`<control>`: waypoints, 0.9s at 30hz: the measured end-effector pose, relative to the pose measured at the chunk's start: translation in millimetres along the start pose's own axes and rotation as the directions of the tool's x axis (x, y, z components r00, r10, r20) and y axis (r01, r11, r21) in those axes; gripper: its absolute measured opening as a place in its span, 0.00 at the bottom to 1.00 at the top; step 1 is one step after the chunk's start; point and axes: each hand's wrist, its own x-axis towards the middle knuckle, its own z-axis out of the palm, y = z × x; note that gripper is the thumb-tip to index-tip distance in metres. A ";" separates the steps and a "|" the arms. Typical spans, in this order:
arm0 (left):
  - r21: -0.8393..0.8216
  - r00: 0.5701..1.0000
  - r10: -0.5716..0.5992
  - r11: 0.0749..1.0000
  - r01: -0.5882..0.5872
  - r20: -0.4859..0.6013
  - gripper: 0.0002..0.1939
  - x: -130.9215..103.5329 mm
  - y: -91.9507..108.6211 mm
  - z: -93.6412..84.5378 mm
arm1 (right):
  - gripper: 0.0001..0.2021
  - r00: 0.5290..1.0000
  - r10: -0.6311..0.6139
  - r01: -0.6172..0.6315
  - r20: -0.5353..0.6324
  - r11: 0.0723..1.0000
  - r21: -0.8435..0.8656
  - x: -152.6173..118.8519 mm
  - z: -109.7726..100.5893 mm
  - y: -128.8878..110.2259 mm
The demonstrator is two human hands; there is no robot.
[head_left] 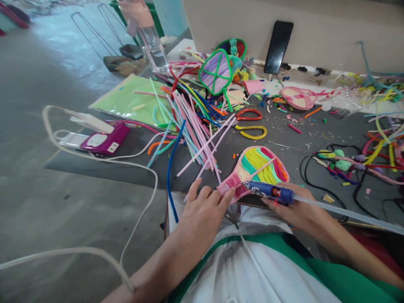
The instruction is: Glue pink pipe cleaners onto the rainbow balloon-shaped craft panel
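Note:
A balloon-shaped craft piece (267,166) of striped pipe cleaners, rimmed in pink, lies at the table's front edge. A straight pink pipe cleaner runs across its coloured stripes. My left hand (205,208) grips its narrow pink end with bent fingers; the thumb is partly hidden. My right hand (292,208) is wrapped round a blue hot glue gun (268,191), whose nozzle points left, close over the pink part near my left fingertips. A long clear glue stick (344,212) sticks out of the gun's back. Loose pink pipe cleaners (197,130) lie just beyond my left hand.
Red-and-yellow-handled scissors (251,130) lie behind the piece. A purple power socket (109,136) with a white cable (154,185) sits left. A water bottle (153,46), an upright phone (278,47) and a green-rimmed purple piece (216,72) stand at the back. Pipe-cleaner scraps (344,164) lie right.

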 end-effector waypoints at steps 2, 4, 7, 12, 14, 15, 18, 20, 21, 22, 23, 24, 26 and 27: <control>-0.007 1.000 -0.001 1.000 0.001 0.006 0.25 -0.3 0.0 -0.1 | 0.16 1.000 -0.013 0.013 0.009 1.000 0.003 -0.2 -2.5 -1.2; -0.011 1.000 -0.002 1.000 0.002 0.006 0.25 -0.1 0.3 -1.1 | 0.17 1.000 -0.022 0.022 0.012 1.000 -0.001 -0.2 -6.2 -1.9; -0.020 1.000 -0.001 1.000 0.002 0.011 0.24 0.3 0.8 -2.8 | 0.16 0.999 -0.045 0.045 -0.013 0.999 -0.021 0.7 -12.2 -1.0; -0.039 1.000 0.000 0.999 0.001 0.014 0.25 -0.4 0.5 -2.8 | 0.14 0.995 -0.072 0.068 -0.071 0.996 -0.052 1.1 -17.1 9.8; -0.039 1.000 -0.007 0.999 0.008 0.016 0.24 -0.9 0.2 -2.6 | 0.14 0.994 -0.021 0.018 -0.108 0.999 -0.032 -0.1 -17.6 17.2; -0.038 1.000 -0.010 0.999 0.011 0.016 0.24 -1.0 0.2 -2.6 | 0.14 0.992 0.020 -0.021 -0.124 1.000 -0.009 -0.5 -18.1 20.7; -0.031 1.000 -0.011 0.999 0.011 0.014 0.25 -1.0 0.6 -2.7 | 0.15 0.969 0.191 -0.168 -0.156 0.974 0.151 0.7 -20.9 25.9; -0.023 1.000 -0.010 1.000 0.010 0.010 0.25 -0.8 1.0 -2.2 | 0.17 0.940 0.303 -0.238 -0.155 0.912 0.334 3.6 -22.8 22.7; -0.020 1.000 -0.011 1.000 0.011 0.008 0.25 -0.6 1.0 -1.7 | 0.17 0.926 0.346 -0.253 -0.153 0.867 0.430 5.5 -23.2 19.5; -0.020 1.000 -0.013 1.000 0.013 0.005 0.24 -0.5 1.1 -1.0 | 0.17 0.915 0.377 -0.255 -0.147 0.819 0.515 7.4 -23.1 15.5; -0.021 1.000 -0.013 1.000 0.013 0.001 0.24 -0.4 1.0 -0.4 | 0.18 0.906 0.400 -0.252 -0.141 0.774 0.581 9.1 -22.4 11.2; -0.022 1.000 -0.012 1.000 0.012 -0.006 0.24 -0.4 1.0 0.2 | 0.18 0.902 0.412 -0.249 -0.131 0.743 0.621 10.7 -21.4 7.0; -0.020 1.000 -0.008 1.000 0.008 -0.014 0.24 -0.4 0.8 1.0 | 0.18 0.916 0.391 -0.248 -0.090 0.727 0.640 13.1 -18.5 -0.7; -0.018 1.000 -0.004 1.000 0.004 -0.016 0.25 -0.5 0.8 1.1 | 0.18 0.931 0.359 -0.242 -0.064 0.738 0.629 14.1 -16.9 -3.8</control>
